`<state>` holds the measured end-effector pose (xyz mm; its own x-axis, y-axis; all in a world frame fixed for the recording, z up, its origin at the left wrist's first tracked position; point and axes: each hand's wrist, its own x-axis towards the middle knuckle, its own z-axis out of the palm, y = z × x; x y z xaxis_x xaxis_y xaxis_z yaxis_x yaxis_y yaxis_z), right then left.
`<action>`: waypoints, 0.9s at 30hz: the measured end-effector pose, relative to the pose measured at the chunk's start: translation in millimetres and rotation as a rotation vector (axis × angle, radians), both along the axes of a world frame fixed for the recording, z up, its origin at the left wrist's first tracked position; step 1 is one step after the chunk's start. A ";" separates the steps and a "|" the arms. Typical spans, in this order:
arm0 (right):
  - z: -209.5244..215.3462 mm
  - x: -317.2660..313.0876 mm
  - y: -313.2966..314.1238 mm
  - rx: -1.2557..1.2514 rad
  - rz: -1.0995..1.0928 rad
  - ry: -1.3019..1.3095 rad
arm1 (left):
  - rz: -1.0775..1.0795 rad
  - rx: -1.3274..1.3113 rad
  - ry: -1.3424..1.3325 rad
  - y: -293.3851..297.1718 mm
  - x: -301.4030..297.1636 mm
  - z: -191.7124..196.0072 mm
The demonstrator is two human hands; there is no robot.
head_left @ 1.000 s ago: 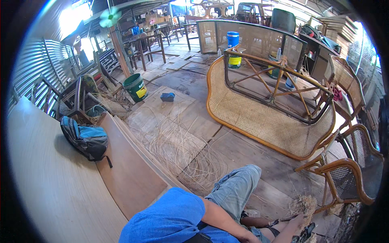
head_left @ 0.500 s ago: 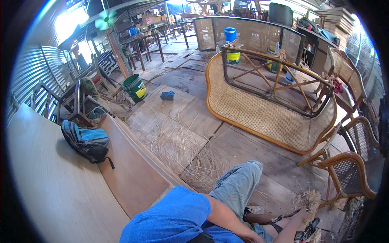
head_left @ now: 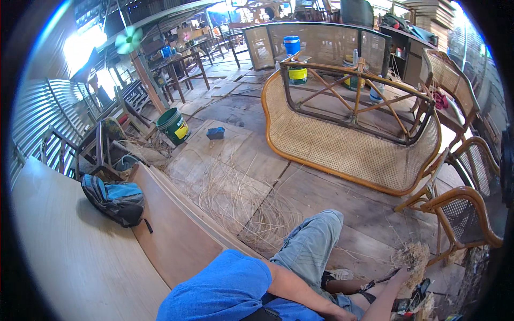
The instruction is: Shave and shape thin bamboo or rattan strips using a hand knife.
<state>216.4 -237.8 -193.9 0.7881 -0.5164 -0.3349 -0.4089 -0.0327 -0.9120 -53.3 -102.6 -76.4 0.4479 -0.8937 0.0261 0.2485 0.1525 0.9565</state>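
My left arm, in a blue sleeve, reaches rightward along the lower edge to my left hand (head_left: 341, 314), which is partly cut off by the frame; its fingers are hidden. From the lower right my bare right forearm rises to my right hand (head_left: 400, 274). That hand looks closed beside a clump of pale, straw-like fibres (head_left: 413, 259); what it grips is too small to make out. A narrow dark strip lies just left of it. My bent knee in grey-green trousers (head_left: 310, 235) stands up ahead of my arm. Dark straps and footwear (head_left: 420, 293) show near the fibres.
Loose cane strands (head_left: 251, 206) coil over the plank floor. Ahead stands an overturned cane-woven settee (head_left: 326, 152), with cane chairs (head_left: 460, 219) at right. Boards (head_left: 176, 227) and a backpack (head_left: 115, 200) lie at left. A green bucket (head_left: 173, 127) and blue block (head_left: 216, 133) stand farther off.
The whole view has shifted slightly, so the furniture sits farther left. More of my right forearm shows, and my right hand has moved slightly up, still by the fibre clump.
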 end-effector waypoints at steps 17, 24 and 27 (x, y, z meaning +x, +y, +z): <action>37.8 -15.1 26.9 -0.112 0.088 0.126 | 0.109 0.135 -0.171 -10.5 5.7 -18.1; 60.8 -25.0 37.6 -0.283 0.207 0.156 | 0.178 0.182 -0.254 13.8 11.4 -0.8; 43.9 -14.2 29.0 -0.283 0.137 0.223 | 0.209 0.196 -0.295 5.1 11.5 -8.2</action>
<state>202.2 -208.8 -149.9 0.7800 -0.5078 -0.3656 -0.5709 -0.3383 -0.7481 -41.8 -97.5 -84.6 0.6191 -0.7851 0.0194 -0.0583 -0.0213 0.9981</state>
